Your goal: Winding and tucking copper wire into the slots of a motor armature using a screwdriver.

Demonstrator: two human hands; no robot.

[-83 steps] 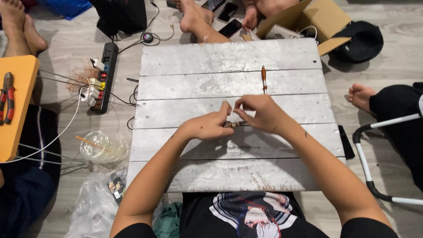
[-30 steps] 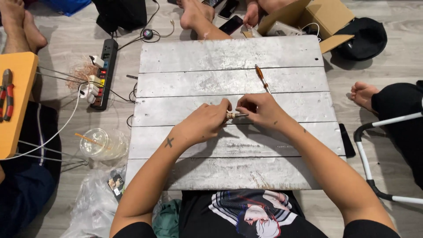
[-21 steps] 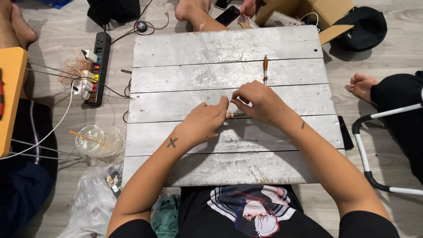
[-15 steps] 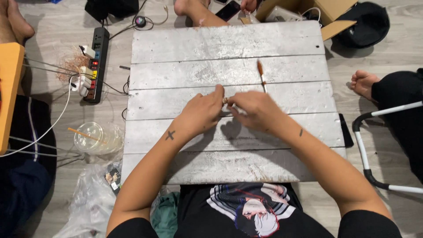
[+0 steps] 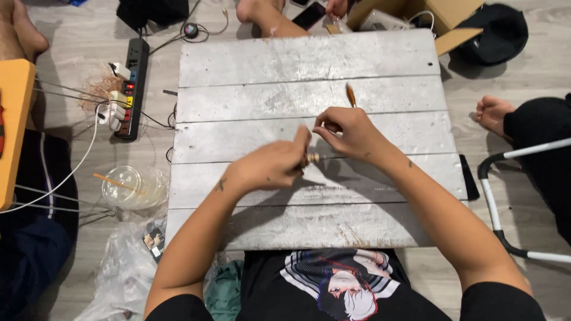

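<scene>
1. Board (image 5: 309, 65): whitewashed planks, flat on the floor, lying under both hands and bearing all the work.
2. Cardboard box (image 5: 416, 12) and black cap (image 5: 493, 32): well beyond the fingertips, past the board's far edge.
3. Power strip (image 5: 132, 89), with plugs and wires: well out to the left of the left hand, off the board.
4. Clear plastic cup (image 5: 134, 187) with a stick in it: near the left forearm, on the floor.
5. Left hand (image 5: 267, 169): fingers curled shut around a small cylindrical piece (image 5: 311, 158); only its brownish tip shows past the thumb and forefinger.
6. Right hand (image 5: 351, 132): fingertips pinched together just beyond that tip; whether they hold a fine wire cannot be told.
7. Small tool with an orange handle (image 5: 350, 94): just beyond the right knuckles, untouched.
8. Handling judgement: the piece looks light, rigid and small enough to slip or roll. Best taken around its body, as now, leaving the tip free.
</scene>
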